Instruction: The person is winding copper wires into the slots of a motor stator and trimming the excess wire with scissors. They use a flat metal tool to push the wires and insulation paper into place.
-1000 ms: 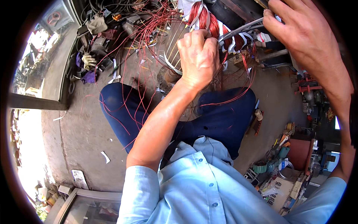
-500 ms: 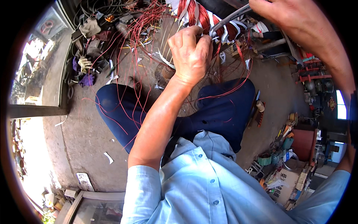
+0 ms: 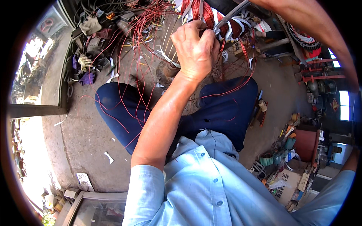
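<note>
**Left grip (image 3: 196,49) meets red windings (image 3: 205,14)**

Seen from my remote post, my left grip, a bare hand, is curled against the near side of the red windings at the far middle of the scene; its fingertips are hidden, so I cannot tell whether they pinch anything. A grey metal tool (image 3: 233,13) slants in from the far right, its tip among the windings just beside the left thumb. My right forearm (image 3: 320,22) reaches across the far right, but the hand lies out of view, and I cannot tell how its grip stands. White strips (image 3: 229,32) separate the bundles of winding. Loose red wires (image 3: 149,17) fan out to the left and trail near, over dark blue trousers (image 3: 117,98). A pale work glove (image 3: 85,61) lies at the far left; a cardboard box (image 3: 296,180) sits at the near right. White scraps (image 3: 108,157) dot the floor (image 3: 83,139).
</note>
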The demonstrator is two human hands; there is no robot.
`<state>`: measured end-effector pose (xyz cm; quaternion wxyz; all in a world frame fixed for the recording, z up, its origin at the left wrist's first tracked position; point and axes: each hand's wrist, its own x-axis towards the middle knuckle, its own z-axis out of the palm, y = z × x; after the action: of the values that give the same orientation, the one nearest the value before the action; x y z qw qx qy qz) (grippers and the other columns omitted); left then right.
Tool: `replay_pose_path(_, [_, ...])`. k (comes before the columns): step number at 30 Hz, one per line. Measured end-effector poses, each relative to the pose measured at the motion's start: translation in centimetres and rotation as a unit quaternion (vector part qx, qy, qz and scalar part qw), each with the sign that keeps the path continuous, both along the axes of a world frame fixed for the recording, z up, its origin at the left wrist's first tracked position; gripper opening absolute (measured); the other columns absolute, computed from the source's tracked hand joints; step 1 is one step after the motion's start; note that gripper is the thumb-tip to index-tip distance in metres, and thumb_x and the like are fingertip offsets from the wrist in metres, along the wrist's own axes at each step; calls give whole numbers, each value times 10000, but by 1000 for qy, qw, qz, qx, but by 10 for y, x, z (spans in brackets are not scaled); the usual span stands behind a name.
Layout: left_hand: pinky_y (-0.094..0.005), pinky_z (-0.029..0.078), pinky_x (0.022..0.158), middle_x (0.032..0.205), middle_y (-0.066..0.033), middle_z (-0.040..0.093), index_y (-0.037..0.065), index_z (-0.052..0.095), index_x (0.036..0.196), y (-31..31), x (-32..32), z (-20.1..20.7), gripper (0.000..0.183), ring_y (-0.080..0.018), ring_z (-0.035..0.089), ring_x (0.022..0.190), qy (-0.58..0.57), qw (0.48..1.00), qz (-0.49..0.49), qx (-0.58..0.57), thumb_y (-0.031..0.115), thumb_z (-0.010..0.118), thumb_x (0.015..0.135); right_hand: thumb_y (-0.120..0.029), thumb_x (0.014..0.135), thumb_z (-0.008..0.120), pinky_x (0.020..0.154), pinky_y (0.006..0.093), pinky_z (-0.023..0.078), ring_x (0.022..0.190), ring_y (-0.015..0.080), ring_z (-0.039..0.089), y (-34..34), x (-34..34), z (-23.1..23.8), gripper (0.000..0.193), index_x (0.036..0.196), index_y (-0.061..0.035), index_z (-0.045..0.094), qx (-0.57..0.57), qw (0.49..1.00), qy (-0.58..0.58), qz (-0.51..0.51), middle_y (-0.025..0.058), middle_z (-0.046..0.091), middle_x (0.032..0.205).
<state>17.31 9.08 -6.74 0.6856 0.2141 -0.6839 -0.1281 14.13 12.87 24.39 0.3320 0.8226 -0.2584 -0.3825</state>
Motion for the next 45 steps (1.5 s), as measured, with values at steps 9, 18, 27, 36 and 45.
replay_pose_path(9, [-473,428,900,1121,-127,653,122,734,917,0,2,-2,281,-338,601,1048,-20,1000,-17,6,96,836,656,-212,749,729,809,394,595,919,247,673,-14,5,1,151,773,-66,759,14,999,33,6,42,707,761])
replay_pose_path(18, [-468,420,893,1131,-145,644,121,733,921,-2,3,-3,271,-346,594,1039,-29,1000,-10,-3,106,836,671,-209,737,735,805,386,598,913,249,691,-19,-2,1,151,783,-71,775,38,999,19,10,59,734,766])
replay_pose_path(27, [-462,417,891,1152,-104,638,110,697,845,-25,35,-24,219,-327,582,1081,-75,996,52,-8,118,808,656,-230,717,756,836,353,536,934,222,689,-14,8,-34,137,790,-115,767,36,997,9,-68,21,740,783])
replay_pose_path(36, [-508,406,1035,1286,-117,644,100,707,840,10,45,-1,196,-342,578,1226,-121,984,-105,-77,135,808,675,38,734,682,883,442,495,1068,322,604,97,-54,15,277,1002,-17,644,-120,931,-53,-341,129,597,1001])
replay_pose_path(45, [-560,374,1189,1513,-224,523,12,639,1366,16,30,24,598,-429,497,1419,-222,969,-99,-50,115,774,793,58,825,687,773,381,539,825,305,687,191,-110,-96,225,1047,23,671,-185,670,-598,-399,163,696,933])
